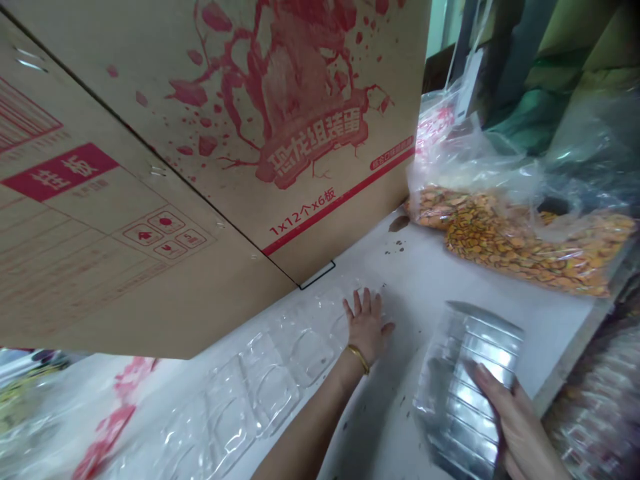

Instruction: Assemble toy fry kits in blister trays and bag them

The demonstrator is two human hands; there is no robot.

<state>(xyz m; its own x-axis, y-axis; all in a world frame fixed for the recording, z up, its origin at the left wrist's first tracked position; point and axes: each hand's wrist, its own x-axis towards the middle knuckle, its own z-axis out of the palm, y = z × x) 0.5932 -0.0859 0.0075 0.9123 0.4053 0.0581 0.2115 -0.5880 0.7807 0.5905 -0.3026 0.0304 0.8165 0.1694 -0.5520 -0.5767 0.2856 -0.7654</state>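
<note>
My left hand (367, 327), with a gold bracelet on the wrist, lies with fingers spread at the far end of a row of clear plastic trays (273, 387) on the white tabletop. It seems to touch the last tray, though I cannot tell for certain. The trays sit side by side along the foot of a large cardboard box. To the right, my right hand (520, 420) is closed around a stack of clear plastic trays (465, 387), tilted above the table. Its thumb lies over the near side; the other fingers are mostly hidden.
The tall cardboard box (320, 153) with red print fills the upper left. Clear bags of orange-brown dried slices (520, 247) rest at the back right on the white table (500, 287). Red-printed plastic film (105, 433) lies at lower left. Blurred packets (600, 400) are beyond the table's right edge.
</note>
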